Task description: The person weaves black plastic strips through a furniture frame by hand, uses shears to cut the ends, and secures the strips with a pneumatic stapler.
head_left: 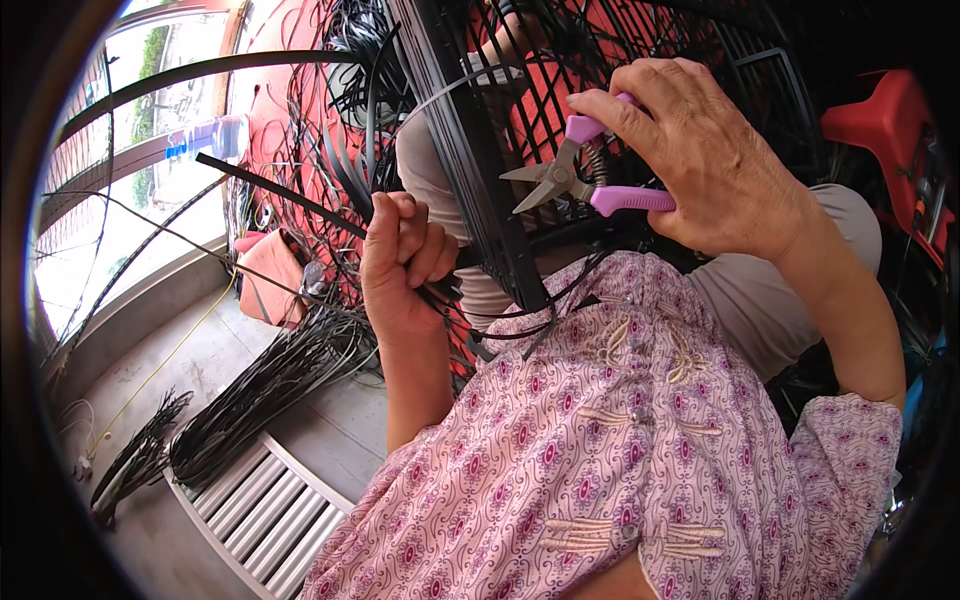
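My left hand [405,262] is closed round a flat black plastic strip [285,197], whose free end sticks out toward the upper left. In my right hand [715,165] is a pair of purple-handled pruning shears [632,201]. Their blades are spread and point left at a black slatted frame [470,150], with a small space between. This frame leans across my lap between both hands, strips wound along its edge. A few loose strip ends [525,335] curl out below its lower corner.
Tangled black strips lie over red material at the back left. A thick strip bundle [265,390] rests by a white slatted stool [275,515]. Beside it sits an orange bag [272,280]. At right stands a red plastic seat [885,130]. Another person's arm [510,38] shows beyond the frame.
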The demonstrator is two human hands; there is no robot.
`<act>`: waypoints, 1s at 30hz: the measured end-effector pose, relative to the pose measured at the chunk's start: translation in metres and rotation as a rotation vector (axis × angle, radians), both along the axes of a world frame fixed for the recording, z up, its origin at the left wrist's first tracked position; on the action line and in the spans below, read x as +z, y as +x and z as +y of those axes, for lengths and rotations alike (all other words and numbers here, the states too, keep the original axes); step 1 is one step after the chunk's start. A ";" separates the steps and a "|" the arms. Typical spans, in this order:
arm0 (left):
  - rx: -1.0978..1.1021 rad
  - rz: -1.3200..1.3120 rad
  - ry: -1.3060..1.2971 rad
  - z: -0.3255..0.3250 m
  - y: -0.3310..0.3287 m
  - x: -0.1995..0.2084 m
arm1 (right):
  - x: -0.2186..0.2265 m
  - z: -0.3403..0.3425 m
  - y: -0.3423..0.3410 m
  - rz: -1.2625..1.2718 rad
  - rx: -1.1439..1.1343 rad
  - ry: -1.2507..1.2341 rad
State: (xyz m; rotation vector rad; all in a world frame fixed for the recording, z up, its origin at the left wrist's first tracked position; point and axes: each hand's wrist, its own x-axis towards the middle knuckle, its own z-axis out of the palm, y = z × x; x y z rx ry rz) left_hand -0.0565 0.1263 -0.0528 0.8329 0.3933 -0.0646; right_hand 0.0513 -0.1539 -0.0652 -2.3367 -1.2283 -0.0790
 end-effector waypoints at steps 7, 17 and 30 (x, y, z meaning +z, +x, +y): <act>-0.002 -0.004 0.016 -0.001 0.001 0.000 | 0.003 0.005 0.014 -0.205 0.023 -0.009; -0.020 -0.018 -0.029 0.000 0.001 0.000 | 0.019 0.005 0.031 -0.053 0.194 -0.034; -0.023 0.002 -0.018 0.005 -0.003 -0.002 | 0.022 -0.005 0.054 -0.108 0.217 -0.081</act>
